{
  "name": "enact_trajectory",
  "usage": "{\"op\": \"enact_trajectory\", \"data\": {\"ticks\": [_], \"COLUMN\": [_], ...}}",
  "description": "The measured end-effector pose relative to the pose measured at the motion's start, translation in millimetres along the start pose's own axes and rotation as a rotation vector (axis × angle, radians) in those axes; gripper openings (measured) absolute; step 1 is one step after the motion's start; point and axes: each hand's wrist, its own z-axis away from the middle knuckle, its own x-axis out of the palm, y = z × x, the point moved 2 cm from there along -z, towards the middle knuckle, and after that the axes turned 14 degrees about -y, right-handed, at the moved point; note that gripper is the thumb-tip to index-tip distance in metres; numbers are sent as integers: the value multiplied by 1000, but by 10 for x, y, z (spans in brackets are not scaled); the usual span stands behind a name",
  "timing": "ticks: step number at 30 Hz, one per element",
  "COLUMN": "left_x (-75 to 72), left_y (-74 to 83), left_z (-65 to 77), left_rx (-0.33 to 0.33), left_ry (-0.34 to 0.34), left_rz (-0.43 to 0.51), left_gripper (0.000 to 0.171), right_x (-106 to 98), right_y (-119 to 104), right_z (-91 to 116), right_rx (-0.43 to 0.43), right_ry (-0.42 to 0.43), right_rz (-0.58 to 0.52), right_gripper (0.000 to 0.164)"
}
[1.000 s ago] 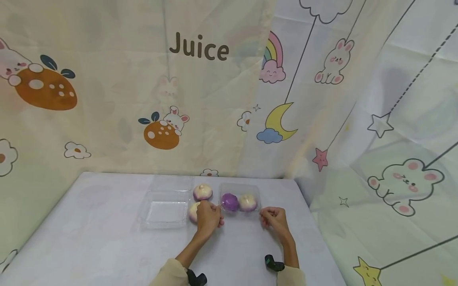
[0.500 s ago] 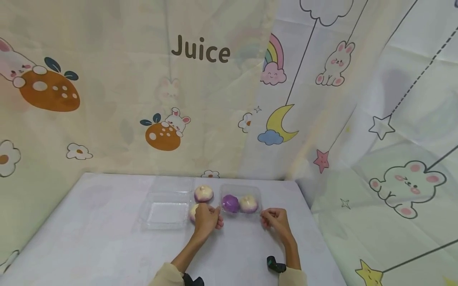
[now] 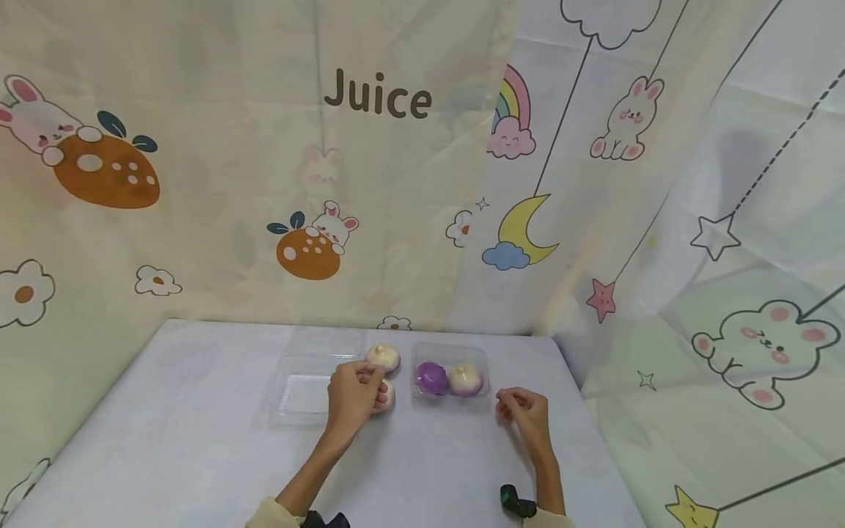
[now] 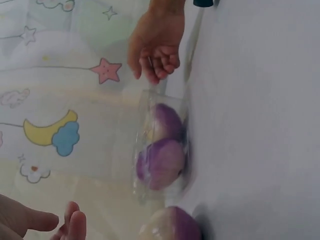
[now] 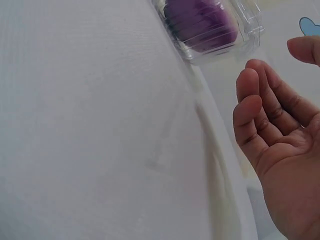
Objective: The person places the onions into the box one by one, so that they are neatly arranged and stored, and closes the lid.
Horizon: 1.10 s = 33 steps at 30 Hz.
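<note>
Two purple-and-white turnips, a purple-side-up turnip (image 3: 432, 379) and a paler turnip (image 3: 466, 380), sit inside a clear plastic box (image 3: 415, 402). My right hand (image 3: 527, 414) is just right of this box, fingers loosely curled and holding nothing; the right wrist view shows its thumb apart from the fingers. My left hand (image 3: 353, 396) hovers over the right side of an open clear box (image 3: 280, 407). Its thumb and fingers are apart in the left wrist view, with nothing between them. Beside it are a rear turnip (image 3: 383, 358) and a front turnip (image 3: 388, 400), partly hidden by the hand.
The open box's raised lid (image 3: 326, 341) leans toward the back of the white table (image 3: 198, 440). A printed cloth wall (image 3: 396, 183) rises right behind the table, and another cloth (image 3: 660, 330) hangs along the right side.
My left hand has left the filled box's near left corner and moved left toward the open box. The right hand has drawn slightly away from the box's right corner. The filled box stays put.
</note>
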Motion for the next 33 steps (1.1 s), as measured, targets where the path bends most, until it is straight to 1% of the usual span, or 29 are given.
{"op": "enact_trajectory", "data": {"ticks": [2, 3, 6, 9, 12, 17, 20, 22, 25, 28, 30, 33], "left_x": [-159, -241, -486, -722, -952, -1299, -1456, -1536, -1620, -1653, -1661, -1671], "left_y": [36, 52, 80, 71, 19, -137, -254, -337, -452, -556, -611, -672], "left_z": [19, 28, 55, 82, 119, 190, 224, 253, 297, 328, 337, 345], "left_rx": [20, 28, 49, 49, 43, 6, -25, -58, -128, -190, -207, -220], "left_ry": [42, 71, 166, 263, 333, 409, 422, 407, 366, 321, 300, 291], "left_rz": [-70, -125, -298, -422, -469, -517, -543, -551, -543, -522, -510, -510], "left_gripper": [19, 19, 20, 18, 17, 17, 19, 20, 24, 26, 27, 27], "right_x": [-4, -5, -7, -1, 17, 48, 51, 56, 77, 93, 104, 118], "right_y": [-8, -15, -29, -39, -49, -73, -90, -98, -109, -137, -173, -238], "right_z": [-3, -4, -12, -21, -31, -16, 2, 2, -21, -33, -34, -34], "right_rx": [-11, -17, -35, -43, -49, -60, -72, -84, -106, -139, -165, -199], "right_ry": [13, 19, 43, 62, 70, 76, 104, 122, 135, 138, 138, 128], "right_rz": [-7, -15, -41, -54, -52, -36, -24, -11, 3, 0, 3, 14], "right_gripper": [18, 17, 18, 17, 17, 19, 16, 13, 14, 18, 20, 23]}}
